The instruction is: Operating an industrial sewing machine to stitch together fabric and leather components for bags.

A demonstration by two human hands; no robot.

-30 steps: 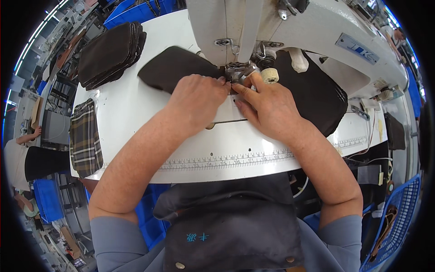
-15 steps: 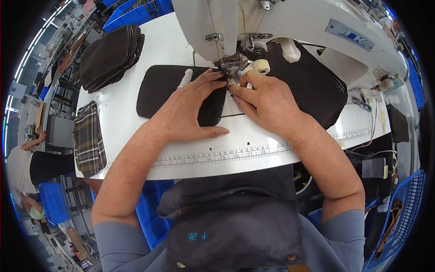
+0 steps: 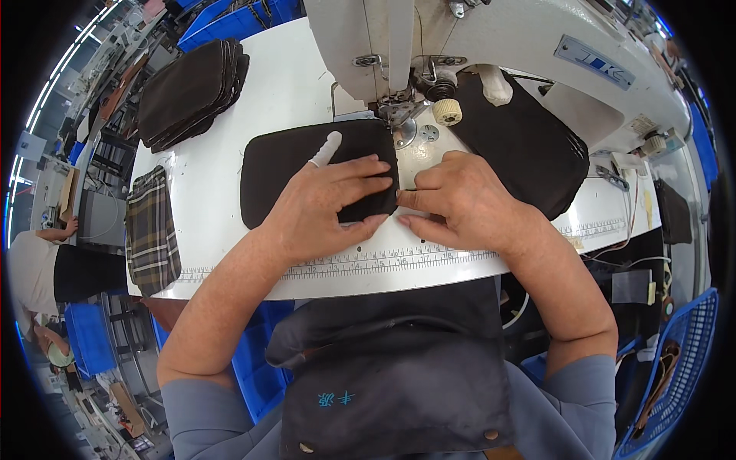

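Note:
A dark rounded-corner panel (image 3: 268, 169) lies flat on the white sewing table (image 3: 276, 84), its upper right corner beside the presser foot (image 3: 403, 132). My left hand (image 3: 310, 203) rests on the panel with fingers apart, one wearing a white finger cover (image 3: 327, 149). At the panel's right edge, my right hand (image 3: 464, 199) is closed in a pinch, thumb and forefinger at the rim near the lower corner. The sewing machine (image 3: 506, 46) stands over the far side of the work. The fingertips partly hide the edge between them.
More dark panels (image 3: 525, 146) lie under the machine arm at right. At far left sits a stack of dark pieces (image 3: 188, 92), with plaid cloth pieces (image 3: 152, 230) nearer me. A ruler strip (image 3: 383, 263) runs along the front edge. Blue crate (image 3: 238, 23) behind; blue basket (image 3: 675, 376) lower right.
The panel has turned and shifted right and toward me, out from beside the needle. My right hand has moved down from the presser foot to the panel's lower right edge.

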